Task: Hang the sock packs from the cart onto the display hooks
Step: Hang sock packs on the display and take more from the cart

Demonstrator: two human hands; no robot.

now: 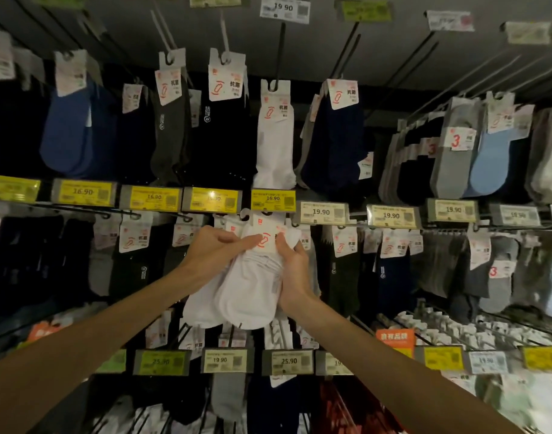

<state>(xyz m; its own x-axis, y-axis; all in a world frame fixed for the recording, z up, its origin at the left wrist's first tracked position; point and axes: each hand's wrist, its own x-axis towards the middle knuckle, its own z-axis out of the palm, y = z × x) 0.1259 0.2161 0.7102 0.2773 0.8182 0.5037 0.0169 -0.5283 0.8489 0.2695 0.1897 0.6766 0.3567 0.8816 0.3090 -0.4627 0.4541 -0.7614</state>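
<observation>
White sock packs (246, 289) with white card headers and a red logo are held up against the second row of the display. My left hand (215, 249) grips them from the left, fingers over the header card. The packs' right side is clasped by my right hand (295, 267). The top of the header card (262, 225) sits at a display hook (245, 214) just under a yellow 16.90 price tag (273, 199). Whether the card is threaded on the hook is hidden. The cart is out of view.
Rows of hooks carry black, navy, grey, white and light blue sock packs (484, 164). Price tags line each rail. Long bare hook rods (346, 51) stick out toward me at the top. A white pack (274, 145) hangs directly above my hands.
</observation>
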